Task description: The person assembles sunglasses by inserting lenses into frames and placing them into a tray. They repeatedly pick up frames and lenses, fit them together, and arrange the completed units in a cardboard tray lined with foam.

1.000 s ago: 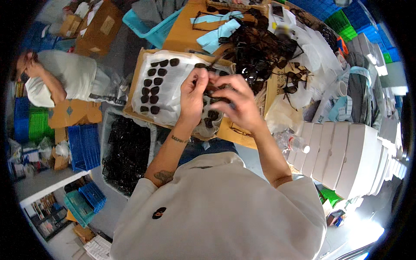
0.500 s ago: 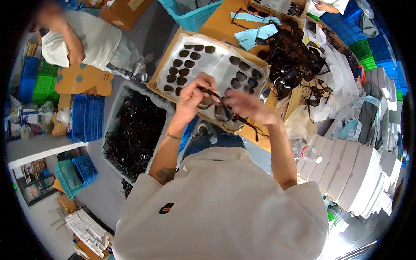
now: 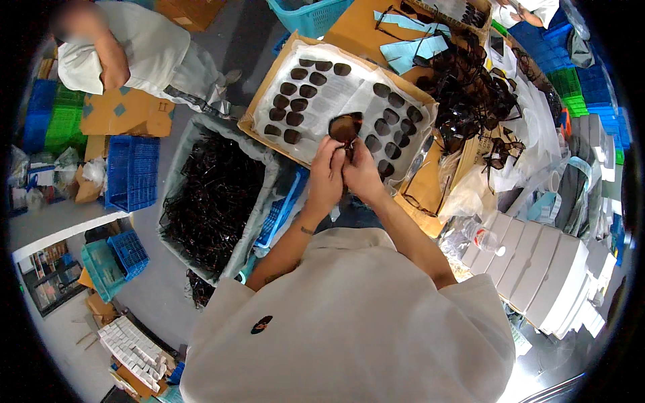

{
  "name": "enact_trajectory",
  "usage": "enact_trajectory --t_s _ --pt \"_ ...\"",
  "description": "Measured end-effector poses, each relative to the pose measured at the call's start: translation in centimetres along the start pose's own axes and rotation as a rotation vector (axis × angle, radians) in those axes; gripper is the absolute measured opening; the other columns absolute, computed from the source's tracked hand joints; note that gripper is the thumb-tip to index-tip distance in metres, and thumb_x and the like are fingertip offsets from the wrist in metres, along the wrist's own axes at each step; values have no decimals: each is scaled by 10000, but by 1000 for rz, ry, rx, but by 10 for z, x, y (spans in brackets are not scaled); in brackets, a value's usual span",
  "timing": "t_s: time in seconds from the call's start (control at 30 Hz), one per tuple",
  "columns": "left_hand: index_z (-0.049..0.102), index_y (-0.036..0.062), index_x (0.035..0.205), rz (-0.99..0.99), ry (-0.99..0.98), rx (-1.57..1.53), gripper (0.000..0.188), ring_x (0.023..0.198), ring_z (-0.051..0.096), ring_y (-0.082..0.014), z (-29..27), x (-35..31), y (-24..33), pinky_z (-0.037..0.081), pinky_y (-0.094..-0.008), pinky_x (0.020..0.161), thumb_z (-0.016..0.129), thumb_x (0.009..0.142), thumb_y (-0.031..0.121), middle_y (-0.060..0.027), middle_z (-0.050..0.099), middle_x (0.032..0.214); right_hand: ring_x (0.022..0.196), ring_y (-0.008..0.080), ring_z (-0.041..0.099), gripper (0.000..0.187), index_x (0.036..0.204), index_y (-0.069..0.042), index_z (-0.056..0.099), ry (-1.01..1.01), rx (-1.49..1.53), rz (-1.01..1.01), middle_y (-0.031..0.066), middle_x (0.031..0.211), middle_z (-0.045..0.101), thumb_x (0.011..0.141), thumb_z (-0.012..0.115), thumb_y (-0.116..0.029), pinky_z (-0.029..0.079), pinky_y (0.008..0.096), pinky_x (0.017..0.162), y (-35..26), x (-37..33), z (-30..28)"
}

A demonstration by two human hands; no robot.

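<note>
Both my hands meet over the near edge of a cardboard tray point(image 3: 259, 101) lined with white paper and rows of dark lenses point(image 3: 299, 91). My left hand point(image 3: 325, 176) and my right hand point(image 3: 363, 171) together grip a pair of dark sunglasses point(image 3: 345, 127), held up with its brown lenses facing me. The frame sits between my fingertips, just above the tray's paper. A heap of dark sunglasses point(image 3: 470, 94) lies right of the tray.
A grey bin full of dark frames point(image 3: 211, 195) stands at my left. Stacked white boxes point(image 3: 544, 269) sit at right. Blue crates point(image 3: 131, 171) and cardboard point(image 3: 124, 114) lie on the floor at left, where another person point(image 3: 127, 47) crouches. A teal basket point(image 3: 309, 17) is at the top.
My hands have come closer together and lower in view, and the sunglasses now sit upright between them. The view has shifted, so the tray and the other person appear further right.
</note>
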State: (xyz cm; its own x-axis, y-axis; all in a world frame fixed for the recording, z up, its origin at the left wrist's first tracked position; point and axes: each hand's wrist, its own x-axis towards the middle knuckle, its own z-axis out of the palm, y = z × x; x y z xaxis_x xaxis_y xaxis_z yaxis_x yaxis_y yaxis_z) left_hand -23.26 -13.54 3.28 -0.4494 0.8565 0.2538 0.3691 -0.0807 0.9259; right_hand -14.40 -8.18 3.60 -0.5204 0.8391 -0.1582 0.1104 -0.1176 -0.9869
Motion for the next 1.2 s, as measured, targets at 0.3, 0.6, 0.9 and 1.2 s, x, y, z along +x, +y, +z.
enact_trajectory --t_s 0.3,0.6,0.9,1.2 --pt "500 -4 1127 -217 415 -954 229 1101 611 -265 -21 50 -43 505 -394 942 463 1014 192 -172 597 1214 1066 220 613 306 1204 35 500 134 470 23 175 1150 637 941 563 -110 500 329 843 1 41 -10" --pt "480 24 1206 -480 396 -724 276 918 648 -159 -103 40 -39 555 -320 739 381 1040 222 -131 645 1111 777 284 670 215 896 -54 675 402 -409 -11 131 810 694 754 766 -186 515 371 737 91 198 -30" --pt "526 38 1114 -551 279 -751 244 822 668 -201 -96 32 -9 549 -336 699 477 1012 254 -93 648 903 880 295 656 243 935 -29 641 481 -731 -124 125 926 667 761 744 -165 515 400 789 76 197 -7" --pt "633 18 1113 -245 -584 7 281 797 624 -196 -81 79 27 475 -342 712 586 935 230 -127 669 921 833 217 674 253 1171 -9 582 -596 -577 -132 98 936 699 946 540 -116 522 339 753 -47 51 -57"
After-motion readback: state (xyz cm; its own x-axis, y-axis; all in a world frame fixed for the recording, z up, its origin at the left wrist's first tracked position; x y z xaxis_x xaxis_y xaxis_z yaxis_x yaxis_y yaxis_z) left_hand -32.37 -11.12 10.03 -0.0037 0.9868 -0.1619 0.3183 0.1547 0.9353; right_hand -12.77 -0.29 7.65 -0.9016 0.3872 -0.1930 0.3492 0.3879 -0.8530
